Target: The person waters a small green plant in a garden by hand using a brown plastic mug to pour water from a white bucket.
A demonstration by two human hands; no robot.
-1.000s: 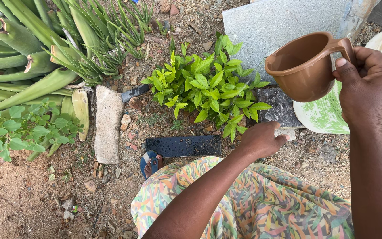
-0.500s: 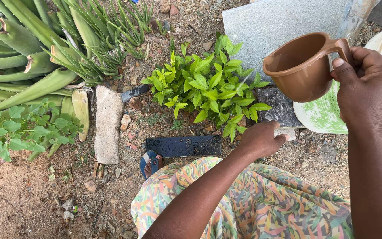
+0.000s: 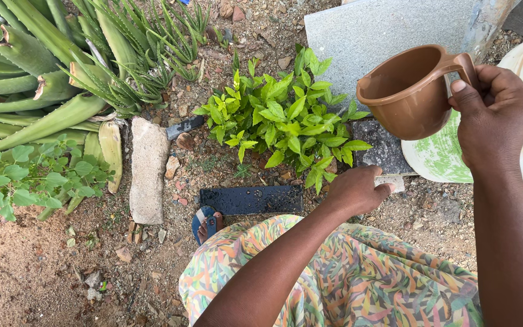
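Gripping jug [image 3: 408, 91] by its handle, right hand [image 3: 495, 117] tilts it over plant [image 3: 282, 118]; rigid light plastic, probably slippery wet; left hand [image 3: 356, 191] loosely curled, empty.

Brown jug [image 3: 408, 91], bright green shrub [image 3: 282, 118], grey slab [image 3: 370, 33], black tile [image 3: 250, 200], multicoloured leaf-patterned skirt [image 3: 358, 278], blue sandal [image 3: 204, 221].

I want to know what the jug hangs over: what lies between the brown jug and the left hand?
In the head view, between the brown jug and the left hand lie a dark stone slab and the right-side leaves of the small green plant.
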